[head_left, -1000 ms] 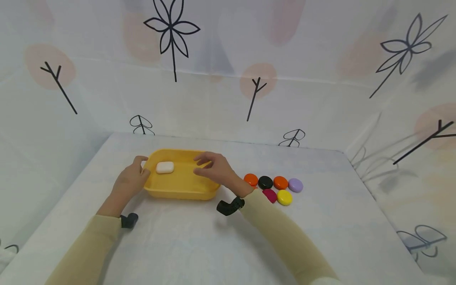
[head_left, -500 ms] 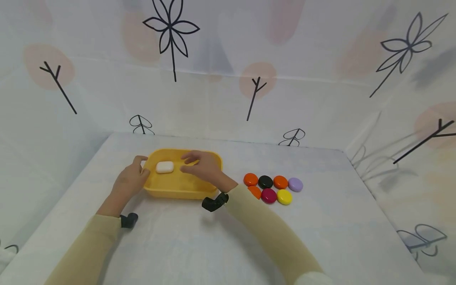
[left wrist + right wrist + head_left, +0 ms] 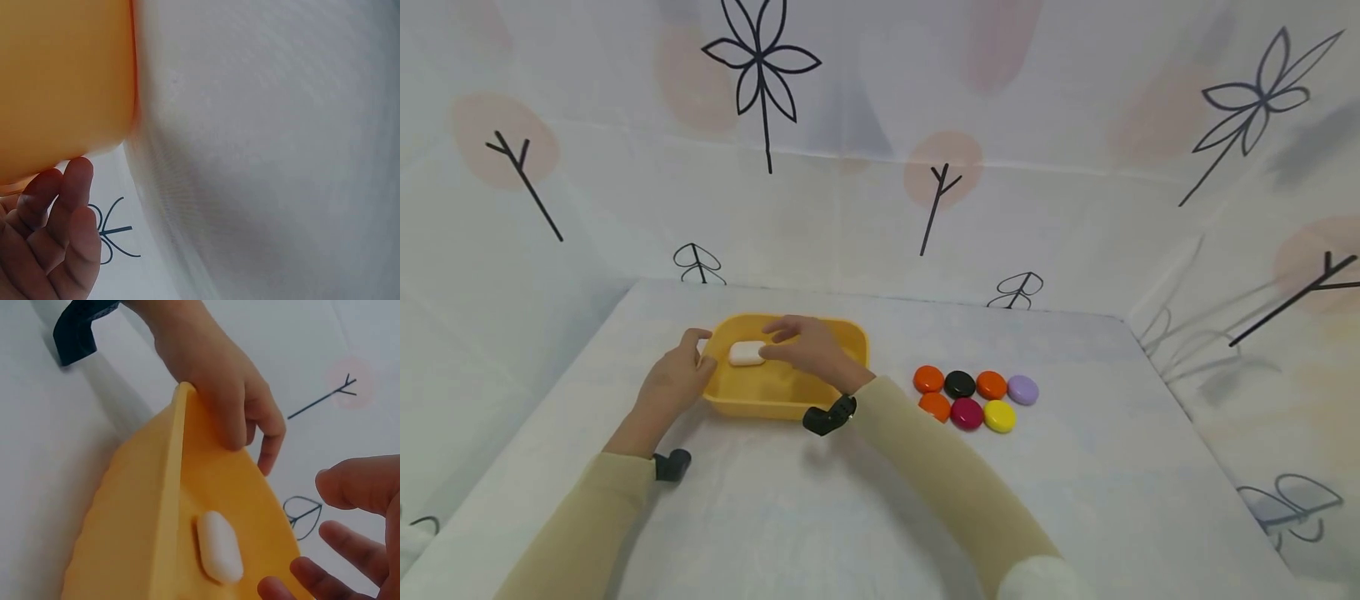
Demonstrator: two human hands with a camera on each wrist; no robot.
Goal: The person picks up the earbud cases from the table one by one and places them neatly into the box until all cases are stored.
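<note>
My left hand grips the left end of a yellow tray. In the right wrist view, that hand's thumb is inside the tray wall and its fingers are outside. The left wrist view has the fingertips against the tray's outer surface. Inside the tray, towards the left, lies a white bar of soap. My right hand is over the tray with fingers apart and nothing between them. Its thumb and fingertips overlap the soap's right end in the head view, while the right wrist view has a gap between them.
Right of the tray, several glossy round discs lie in two rows, including a black disc, a purple disc and a yellow disc. A patterned cloth hangs behind the white-covered table.
My right hand has moved left across the tray to the soap, uncovering the orange and dark red discs. The left hand, tray and soap have stayed in place.
</note>
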